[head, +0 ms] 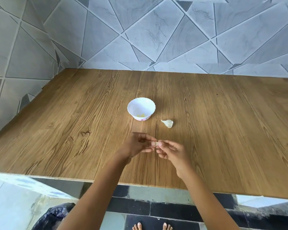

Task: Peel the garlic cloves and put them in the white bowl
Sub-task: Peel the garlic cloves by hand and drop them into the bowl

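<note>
Hands: small pale garlic clove point(156, 143) is pinched between left hand point(136, 144) and right hand point(171, 151).
Risk: clove may be dropped if papery skin slips.

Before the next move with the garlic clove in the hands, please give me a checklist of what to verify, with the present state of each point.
1. Grip: left hand and right hand both pinch the clove: ok.
2. Clove fully peeled: cannot tell, fingers hide most of it.
3. The white bowl is upright on the table, nothing between it and the hands: ok.
4. Room in the bowl: only a few yellowish pieces at its bottom: ok.
5. Next garlic piece lies right of the bowl, apart from it: ok.
</note>
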Available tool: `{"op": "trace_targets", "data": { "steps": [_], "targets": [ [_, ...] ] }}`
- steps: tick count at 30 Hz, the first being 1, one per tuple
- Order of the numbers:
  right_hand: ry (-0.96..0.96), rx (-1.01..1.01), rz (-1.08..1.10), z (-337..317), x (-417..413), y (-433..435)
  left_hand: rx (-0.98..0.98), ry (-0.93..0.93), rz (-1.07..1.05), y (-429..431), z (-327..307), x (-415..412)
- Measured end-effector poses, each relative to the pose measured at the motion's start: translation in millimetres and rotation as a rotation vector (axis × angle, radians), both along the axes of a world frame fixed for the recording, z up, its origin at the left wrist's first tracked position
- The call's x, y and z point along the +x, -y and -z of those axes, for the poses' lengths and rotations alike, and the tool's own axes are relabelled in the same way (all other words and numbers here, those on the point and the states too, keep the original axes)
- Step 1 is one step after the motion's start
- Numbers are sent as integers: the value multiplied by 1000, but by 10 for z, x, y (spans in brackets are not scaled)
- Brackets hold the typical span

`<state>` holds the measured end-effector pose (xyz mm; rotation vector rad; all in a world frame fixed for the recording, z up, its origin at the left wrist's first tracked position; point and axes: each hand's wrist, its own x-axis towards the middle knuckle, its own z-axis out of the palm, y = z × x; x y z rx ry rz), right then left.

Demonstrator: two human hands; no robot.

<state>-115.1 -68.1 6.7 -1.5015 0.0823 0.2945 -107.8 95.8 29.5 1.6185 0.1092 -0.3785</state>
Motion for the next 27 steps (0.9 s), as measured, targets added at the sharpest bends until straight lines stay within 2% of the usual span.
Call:
{"op": "trace_targets", "data": {
  "steps": [4, 8, 13, 16, 18, 23, 25, 27],
  "targets": [
    [-28, 35, 11, -20, 28, -2, 131, 66, 15, 18, 2, 23],
    [-18, 54, 34, -28, 33, -44, 156, 139, -3, 27, 11, 39],
    [75, -257, -172, -66, 65, -54, 115, 148, -4, 43, 33, 47],
    [94, -349, -231, -67, 54, -37, 125, 180, 4, 53, 38, 38],
    [36, -327, -251, -56, 55, -28, 189, 243, 12, 67, 62, 19],
    [-214, -55, -173, -67, 102, -54, 384, 491, 11, 95, 166, -41],
    [-227, -40, -198, -64, 114, -43, 411, 560, 17, 90, 184, -52],
    [-177, -115, -224, -68, 114, -29, 410, 571, 23, 55, 206, -44]
  ]
}}
